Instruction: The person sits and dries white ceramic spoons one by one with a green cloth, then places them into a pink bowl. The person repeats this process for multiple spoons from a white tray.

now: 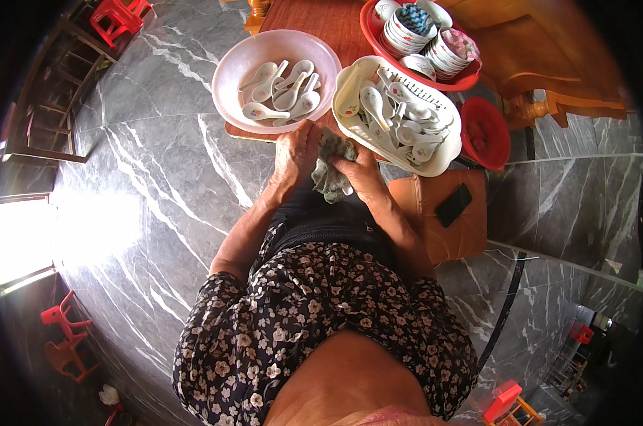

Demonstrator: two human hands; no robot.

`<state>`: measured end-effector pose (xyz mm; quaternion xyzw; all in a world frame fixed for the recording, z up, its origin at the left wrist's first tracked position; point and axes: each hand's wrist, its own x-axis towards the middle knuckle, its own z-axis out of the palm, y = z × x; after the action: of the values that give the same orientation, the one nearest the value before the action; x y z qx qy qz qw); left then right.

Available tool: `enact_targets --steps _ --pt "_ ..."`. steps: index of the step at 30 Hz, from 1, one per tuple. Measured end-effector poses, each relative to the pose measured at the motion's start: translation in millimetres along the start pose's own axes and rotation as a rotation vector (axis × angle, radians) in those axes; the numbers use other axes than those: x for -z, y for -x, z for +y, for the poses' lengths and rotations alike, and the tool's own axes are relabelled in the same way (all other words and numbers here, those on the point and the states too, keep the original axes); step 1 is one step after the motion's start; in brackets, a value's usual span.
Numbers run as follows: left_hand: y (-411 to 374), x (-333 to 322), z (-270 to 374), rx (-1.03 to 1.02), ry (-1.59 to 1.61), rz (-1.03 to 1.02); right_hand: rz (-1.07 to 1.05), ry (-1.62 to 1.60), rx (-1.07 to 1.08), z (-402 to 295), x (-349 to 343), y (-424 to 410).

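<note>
A crumpled grey-green cloth (329,170) is bunched between my two hands, in front of my lap. My left hand (296,154) is closed at the cloth's left side, with its fingers curled out of sight. With thumb on top, my right hand (363,173) grips the cloth from the right. A small white piece (348,190) shows below the cloth; most of it is covered. Just beyond my left hand stands a translucent pinkish basin (224,80) with several white soup spoons (266,111). Beside it, a white plastic basket (348,128) is heaped with floral-patterned spoons (373,104).
A wooden table (313,21) carries the basin. A red basin (460,84) holds stacked bowls (406,34) and cloths. Lower right are a small red basin (494,133) and an orange-brown padded seat (449,245) bearing a dark phone (453,205). Red stools (114,21) stand farther off.
</note>
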<state>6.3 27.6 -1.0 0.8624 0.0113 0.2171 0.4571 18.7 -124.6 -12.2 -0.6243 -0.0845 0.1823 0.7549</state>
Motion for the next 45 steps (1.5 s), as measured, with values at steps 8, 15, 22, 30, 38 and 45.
enact_targets --steps 8,15,22,30,38,45 --pt "-13.8 13.8 -14.2 0.02 0.002 0.062 -0.094 0.006 -0.035 -14.0 5.1 14.9" --pt "-14.9 17.0 -14.3 0.115 -0.024 0.035 -0.096 0.162 0.007 -3.8 13.5 11.9" --pt "-5.3 6.7 -11.9 0.041 0.082 -0.018 -0.012 0.332 0.094 1.9 14.6 2.8" --pt "7.9 -2.1 4.6 0.022 0.11 -0.128 0.007 0.188 0.094 11.7 16.8 -8.7" --pt "12.9 -0.1 16.8 -0.009 0.042 -0.196 0.048 0.183 0.121 -13.7 4.9 -10.1" --pt "15.1 -5.3 6.4 0.12 0.019 -0.098 0.027 0.096 0.109 -8.3 -2.5 -5.8"
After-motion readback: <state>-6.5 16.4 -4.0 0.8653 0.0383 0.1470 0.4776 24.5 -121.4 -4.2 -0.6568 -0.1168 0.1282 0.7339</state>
